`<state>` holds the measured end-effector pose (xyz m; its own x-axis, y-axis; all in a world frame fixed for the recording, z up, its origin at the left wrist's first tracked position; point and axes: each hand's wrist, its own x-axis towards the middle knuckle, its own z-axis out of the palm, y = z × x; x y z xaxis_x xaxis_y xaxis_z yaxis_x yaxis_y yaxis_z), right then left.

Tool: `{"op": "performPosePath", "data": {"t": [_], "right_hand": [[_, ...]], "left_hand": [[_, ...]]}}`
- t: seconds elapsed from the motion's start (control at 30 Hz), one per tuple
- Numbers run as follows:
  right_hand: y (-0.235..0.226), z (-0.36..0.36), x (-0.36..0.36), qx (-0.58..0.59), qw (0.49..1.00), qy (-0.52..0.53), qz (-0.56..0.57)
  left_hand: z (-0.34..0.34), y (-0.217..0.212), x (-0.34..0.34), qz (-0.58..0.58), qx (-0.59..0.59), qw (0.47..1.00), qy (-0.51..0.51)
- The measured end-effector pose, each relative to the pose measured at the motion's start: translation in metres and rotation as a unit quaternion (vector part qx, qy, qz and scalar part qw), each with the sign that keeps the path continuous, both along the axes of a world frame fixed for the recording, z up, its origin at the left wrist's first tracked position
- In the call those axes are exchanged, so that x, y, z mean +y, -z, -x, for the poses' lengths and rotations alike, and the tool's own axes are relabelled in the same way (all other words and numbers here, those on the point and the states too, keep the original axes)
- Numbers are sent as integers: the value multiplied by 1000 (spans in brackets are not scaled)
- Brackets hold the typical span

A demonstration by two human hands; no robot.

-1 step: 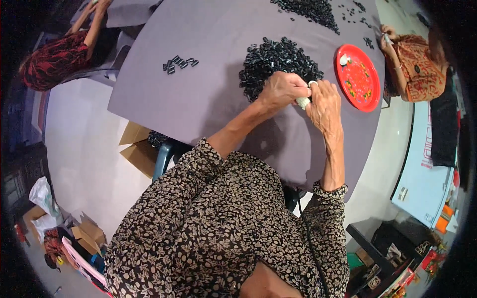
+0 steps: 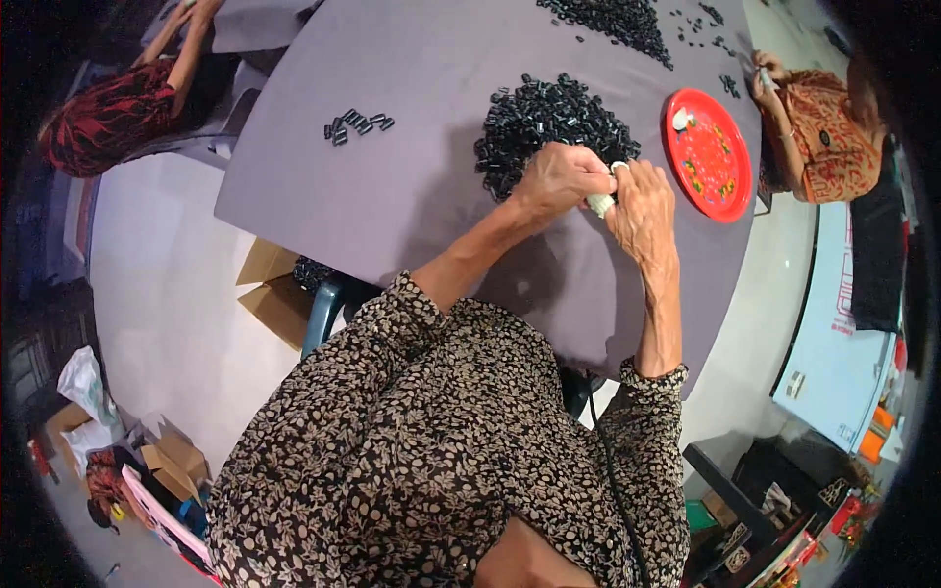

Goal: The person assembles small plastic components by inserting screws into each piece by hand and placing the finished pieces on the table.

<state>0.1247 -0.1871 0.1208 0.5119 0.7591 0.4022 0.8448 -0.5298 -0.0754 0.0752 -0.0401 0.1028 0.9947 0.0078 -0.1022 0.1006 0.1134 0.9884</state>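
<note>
nothing moved: both your hands stay locked together at the pile's edge.
left hand (image 2: 559,181) and right hand (image 2: 642,206) pinch small white piece (image 2: 600,204), at 5 o'clock of black parts pile (image 2: 544,122); red plate (image 2: 708,157) at 3 o'clock.

— What is held?
— A small white piece (image 2: 600,204) is pinched between both hands, just at the near edge of the black heap (image 2: 544,122).
— And the heap?
— Small black parts, piled loosely on the grey counter (image 2: 412,186).

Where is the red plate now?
In the head view the red plate lies on the grey table, to the right of the right hand and the black pile.
</note>
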Motion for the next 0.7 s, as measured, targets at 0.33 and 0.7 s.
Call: {"op": "performPosePath", "data": {"t": [0.33, 0.7], "right_hand": [[15, 0, -7, -5, 1000, -10, -26], [17, 1, -10, 13, 998, -32, -46]], "left_hand": [[-2, 18, -8, -33, -5, 999, 4], [1, 17, -9, 32, 18, 998, 44]]}}
